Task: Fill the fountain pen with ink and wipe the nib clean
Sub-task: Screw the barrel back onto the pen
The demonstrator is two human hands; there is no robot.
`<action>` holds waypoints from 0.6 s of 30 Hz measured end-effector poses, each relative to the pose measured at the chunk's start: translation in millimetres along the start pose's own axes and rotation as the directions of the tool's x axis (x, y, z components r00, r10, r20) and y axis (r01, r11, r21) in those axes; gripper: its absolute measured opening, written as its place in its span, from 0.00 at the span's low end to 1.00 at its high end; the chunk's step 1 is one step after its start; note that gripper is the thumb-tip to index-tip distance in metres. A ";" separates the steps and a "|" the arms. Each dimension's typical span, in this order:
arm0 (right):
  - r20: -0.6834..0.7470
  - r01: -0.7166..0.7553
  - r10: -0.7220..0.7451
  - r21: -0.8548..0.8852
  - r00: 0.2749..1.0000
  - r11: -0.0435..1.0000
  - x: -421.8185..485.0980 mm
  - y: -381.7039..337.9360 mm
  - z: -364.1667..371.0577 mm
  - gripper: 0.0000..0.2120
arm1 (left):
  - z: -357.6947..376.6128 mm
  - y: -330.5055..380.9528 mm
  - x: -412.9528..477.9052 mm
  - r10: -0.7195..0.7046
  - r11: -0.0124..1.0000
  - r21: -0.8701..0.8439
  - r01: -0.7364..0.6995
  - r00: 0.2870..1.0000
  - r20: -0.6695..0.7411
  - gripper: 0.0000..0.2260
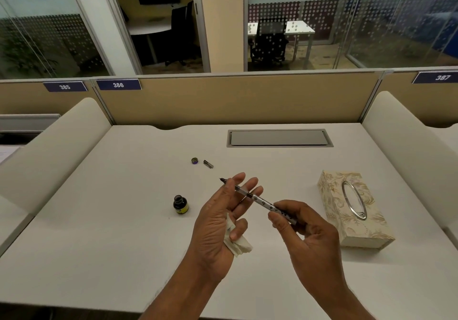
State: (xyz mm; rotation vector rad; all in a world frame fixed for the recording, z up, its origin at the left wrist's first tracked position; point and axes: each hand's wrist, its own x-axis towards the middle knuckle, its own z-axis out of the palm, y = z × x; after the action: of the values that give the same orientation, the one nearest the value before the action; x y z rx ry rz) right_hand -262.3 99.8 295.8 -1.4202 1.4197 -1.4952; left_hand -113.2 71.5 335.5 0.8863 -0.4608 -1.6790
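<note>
A slim patterned fountain pen (257, 199) lies slanted between my hands above the desk, its dark nib (222, 180) pointing up and left. My right hand (304, 230) pinches the barrel's rear end. My left hand (218, 218) holds the pen near the nib with thumb and fingers, while its little finger presses a crumpled white tissue (236, 241) against the palm. An open ink bottle (180, 204) stands on the desk left of my left hand. Its cap (194, 160) and the pen's cap (208, 164) lie farther back.
A cream floral tissue box (352, 208) lies on the white desk (124, 233) at the right. A grey cable hatch (280, 138) sits at the back. Beige partitions and padded side dividers enclose the desk.
</note>
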 end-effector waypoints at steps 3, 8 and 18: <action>0.013 0.008 -0.008 -0.002 1.000 1.000 -0.1 -0.6 2.0 0.07 | -0.8 -3.4 1.0 -0.018 1.000 0.000 0.018 1.000 0.003 0.13; 0.026 0.023 -0.022 -0.007 0.999 1.000 -0.6 -1.2 3.4 0.04 | -0.8 -6.7 1.3 -0.023 0.999 -0.024 0.023 1.000 0.013 0.12; 0.001 0.063 -0.063 -0.042 0.998 0.997 -1.8 0.1 7.0 0.05 | 2.1 -8.1 -2.5 -0.028 0.999 -0.039 0.029 0.999 0.022 0.12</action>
State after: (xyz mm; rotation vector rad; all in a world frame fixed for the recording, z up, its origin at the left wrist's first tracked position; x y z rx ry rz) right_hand -255.3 99.5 294.0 -1.5026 1.4267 -1.5128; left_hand -119.8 75.9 332.0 0.8506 -0.4301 -1.7191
